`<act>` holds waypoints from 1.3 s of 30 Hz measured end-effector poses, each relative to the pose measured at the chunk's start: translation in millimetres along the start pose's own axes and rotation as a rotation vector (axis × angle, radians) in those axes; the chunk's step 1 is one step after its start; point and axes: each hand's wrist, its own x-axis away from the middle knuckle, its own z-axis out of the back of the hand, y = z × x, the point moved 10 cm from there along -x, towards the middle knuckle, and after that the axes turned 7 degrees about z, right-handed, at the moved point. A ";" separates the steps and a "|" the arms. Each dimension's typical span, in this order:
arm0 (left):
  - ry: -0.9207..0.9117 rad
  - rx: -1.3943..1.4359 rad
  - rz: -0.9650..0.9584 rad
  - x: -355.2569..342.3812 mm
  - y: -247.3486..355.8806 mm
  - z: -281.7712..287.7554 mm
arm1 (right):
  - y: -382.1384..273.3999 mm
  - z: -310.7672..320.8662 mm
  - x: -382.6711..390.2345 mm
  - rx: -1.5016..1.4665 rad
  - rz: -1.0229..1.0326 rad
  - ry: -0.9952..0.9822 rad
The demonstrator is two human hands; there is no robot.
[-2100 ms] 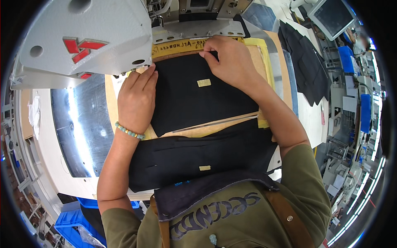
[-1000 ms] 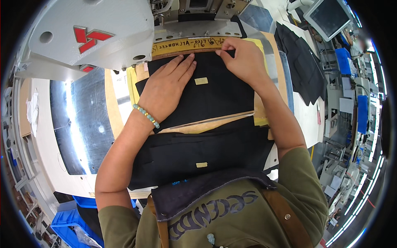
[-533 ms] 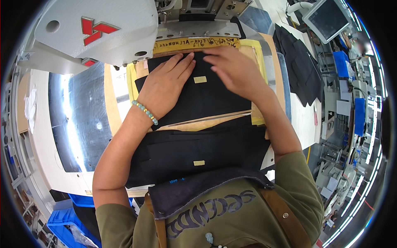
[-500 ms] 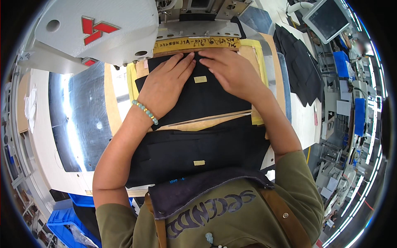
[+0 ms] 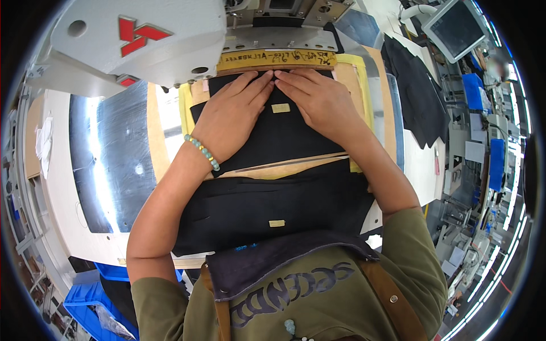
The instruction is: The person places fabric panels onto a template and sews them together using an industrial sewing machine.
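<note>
Noted pale grey sewing-machine head [image 5: 136, 54] at upper left. Found tan template [image 5: 348, 73] bearing black fabric panel [image 5: 296, 132], laid flat. Judged panel light, soft, limp and prone to creasing; recommended holding by spread fingertips near top edge, rather than pinching. Observed left hand [image 5: 234, 119] and right hand [image 5: 325, 105] laid on panel with fingers extended, nearly meeting, grasping nothing. Recorded small yellow label [image 5: 280, 108] between hands.

Garment wkshp, prob.: big indus. machine [image 5: 182, 51], blk cloth pcs [image 5: 296, 133], blue bins [image 5: 84, 314].
</note>
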 end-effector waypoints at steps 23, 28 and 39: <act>-0.176 -0.091 0.160 37.8 -18.8 21.4 | 1.8 1.6 0.0 -0.045 -0.033 -0.065; -0.198 -0.109 0.169 37.8 -16.9 20.2 | -0.1 0.5 2.6 -0.057 -0.024 -0.082; -0.144 -0.171 0.155 37.3 -14.5 16.3 | 3.1 -1.9 5.5 -0.096 -0.048 -0.135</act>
